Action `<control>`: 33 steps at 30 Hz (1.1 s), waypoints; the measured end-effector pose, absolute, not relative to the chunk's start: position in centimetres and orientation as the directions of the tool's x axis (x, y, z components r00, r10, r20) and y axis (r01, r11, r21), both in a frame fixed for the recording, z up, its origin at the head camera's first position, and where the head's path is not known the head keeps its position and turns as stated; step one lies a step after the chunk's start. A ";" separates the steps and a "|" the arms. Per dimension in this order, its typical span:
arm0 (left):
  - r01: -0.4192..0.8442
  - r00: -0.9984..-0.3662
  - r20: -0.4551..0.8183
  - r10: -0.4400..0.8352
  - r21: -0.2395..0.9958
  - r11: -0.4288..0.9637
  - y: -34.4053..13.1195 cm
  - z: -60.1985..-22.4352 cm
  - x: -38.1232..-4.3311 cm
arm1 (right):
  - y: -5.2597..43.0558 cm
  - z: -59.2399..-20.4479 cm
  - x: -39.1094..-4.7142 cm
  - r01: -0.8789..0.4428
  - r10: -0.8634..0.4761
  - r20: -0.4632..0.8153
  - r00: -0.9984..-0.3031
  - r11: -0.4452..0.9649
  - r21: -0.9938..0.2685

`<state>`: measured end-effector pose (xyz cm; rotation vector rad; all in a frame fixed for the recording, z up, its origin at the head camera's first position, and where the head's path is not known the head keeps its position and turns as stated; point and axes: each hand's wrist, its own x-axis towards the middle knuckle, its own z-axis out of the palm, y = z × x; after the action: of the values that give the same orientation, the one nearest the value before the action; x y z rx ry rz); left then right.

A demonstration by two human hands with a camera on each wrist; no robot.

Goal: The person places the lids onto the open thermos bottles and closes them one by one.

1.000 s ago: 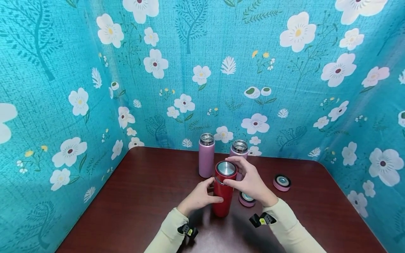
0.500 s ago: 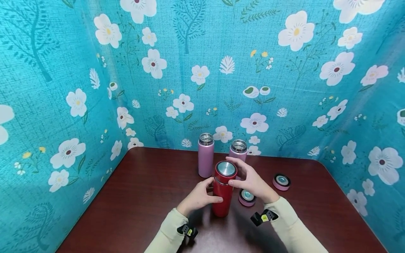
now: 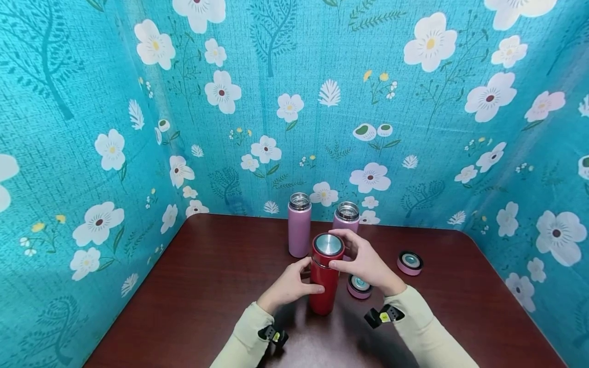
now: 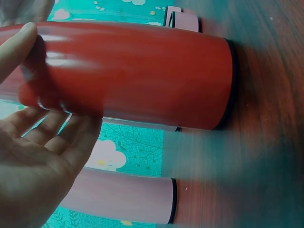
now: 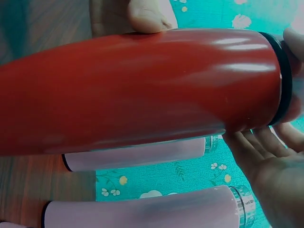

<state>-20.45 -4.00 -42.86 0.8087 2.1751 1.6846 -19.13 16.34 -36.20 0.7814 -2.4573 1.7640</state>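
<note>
A red thermos bottle (image 3: 324, 291) stands upright near the middle of the table. On its top sits a red lid (image 3: 329, 245) with a silver disc. My left hand (image 3: 287, 285) grips the bottle's body from the left, thumb in front and fingers behind it. From the right, my right hand (image 3: 361, 259) holds the lid, its thumb at the lower rim and its fingertips partly hidden behind. Behind the red bottle are two uncapped pink bottles, a left one (image 3: 299, 230) and a right one (image 3: 346, 217), the latter partly covered by my right hand.
One pink lid (image 3: 360, 287) lies beside the red bottle, below my right hand. Another pink lid (image 3: 409, 262) lies farther right. The dark wooden table (image 3: 221, 286) ends at a blue flowered cloth (image 3: 257, 102) at the back and sides.
My right hand has shifted very slightly at the lid, its thumb a little further right. My left hand and the red bottle stay in place.
</note>
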 end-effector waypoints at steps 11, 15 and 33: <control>0.257 -0.813 0.117 0.571 0.951 0.171 -4.0 -43.1 -20.7 | 16.6 -37.4 -19.8 -0.409 -0.403 0.300 -0.865 0.220 -0.885; 0.253 -0.813 0.112 0.572 0.952 0.172 -4.0 -43.3 -20.7 | 17.6 -38.8 -20.8 -0.452 -0.474 0.334 -0.814 0.159 -0.878; 0.265 -0.805 0.117 0.582 0.948 0.177 -4.2 -43.3 -20.8 | 17.0 -36.9 -19.8 -0.460 -0.488 0.351 -0.799 0.120 -0.880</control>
<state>-20.80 -4.22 -43.25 0.8122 2.1834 1.6696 -19.77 17.00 -36.94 1.0028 -2.3689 1.8459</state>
